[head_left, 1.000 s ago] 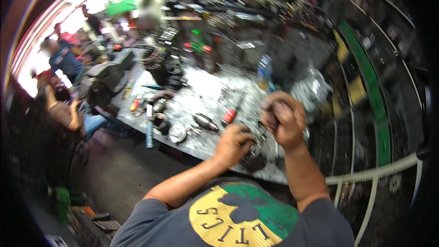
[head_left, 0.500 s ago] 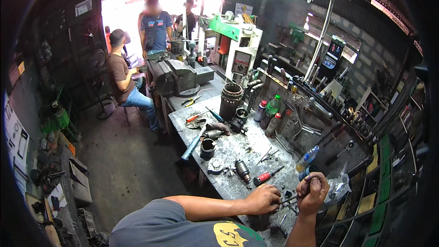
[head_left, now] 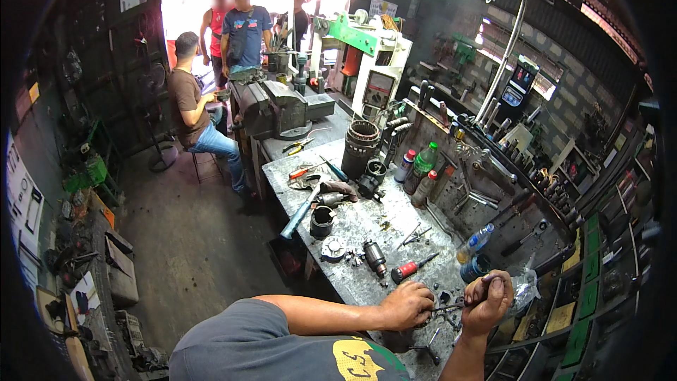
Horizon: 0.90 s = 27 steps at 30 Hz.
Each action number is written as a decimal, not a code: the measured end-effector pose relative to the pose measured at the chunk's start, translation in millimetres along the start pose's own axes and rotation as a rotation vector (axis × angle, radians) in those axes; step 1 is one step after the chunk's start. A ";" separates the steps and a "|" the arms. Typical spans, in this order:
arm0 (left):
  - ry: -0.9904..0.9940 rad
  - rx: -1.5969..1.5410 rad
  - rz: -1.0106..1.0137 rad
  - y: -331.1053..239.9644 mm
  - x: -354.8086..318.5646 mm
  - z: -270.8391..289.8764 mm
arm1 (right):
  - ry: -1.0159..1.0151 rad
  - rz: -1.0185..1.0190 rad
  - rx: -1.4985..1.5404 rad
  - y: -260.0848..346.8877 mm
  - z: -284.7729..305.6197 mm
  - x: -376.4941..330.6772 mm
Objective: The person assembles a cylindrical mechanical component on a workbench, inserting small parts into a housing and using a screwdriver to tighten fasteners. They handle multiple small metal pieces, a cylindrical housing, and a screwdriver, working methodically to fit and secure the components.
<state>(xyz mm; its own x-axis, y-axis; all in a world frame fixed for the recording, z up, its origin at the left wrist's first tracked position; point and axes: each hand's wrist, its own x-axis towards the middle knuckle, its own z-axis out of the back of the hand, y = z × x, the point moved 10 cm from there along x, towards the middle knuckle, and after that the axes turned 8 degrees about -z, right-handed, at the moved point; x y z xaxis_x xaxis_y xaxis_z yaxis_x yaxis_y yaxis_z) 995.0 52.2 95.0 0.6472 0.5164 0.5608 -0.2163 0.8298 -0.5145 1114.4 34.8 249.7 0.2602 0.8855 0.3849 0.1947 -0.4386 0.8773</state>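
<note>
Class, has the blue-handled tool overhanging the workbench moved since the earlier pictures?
No: judged against the workbench, the blue-handled tool shows no shift either way.

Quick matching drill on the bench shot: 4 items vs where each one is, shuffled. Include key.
Items
1. Thin dark tool
2. Blue-handled tool
3. Vise
4. Red-handled screwdriver

Places
A. Mounted near the seated person in a brown shirt
B. Lying just right of a dark cylindrical part
C. In the grip of the right hand
D. Lying with its handle end past the edge of the workbench

Pairs: 1-C, 2-D, 3-A, 4-B
</note>
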 end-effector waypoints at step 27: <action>-0.191 -0.499 -0.179 -53.6 55.0 64.9 | 0.456 -0.080 -1.627 77.4 -48.7 5.4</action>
<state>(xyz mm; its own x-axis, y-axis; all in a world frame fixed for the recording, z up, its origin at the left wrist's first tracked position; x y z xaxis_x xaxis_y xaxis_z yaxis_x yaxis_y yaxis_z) 994.8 49.8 195.6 0.4879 0.4444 0.7513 0.2868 0.7313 -0.6188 1084.8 13.1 333.6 -0.0324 0.9924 0.1183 -0.9875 -0.0501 0.1496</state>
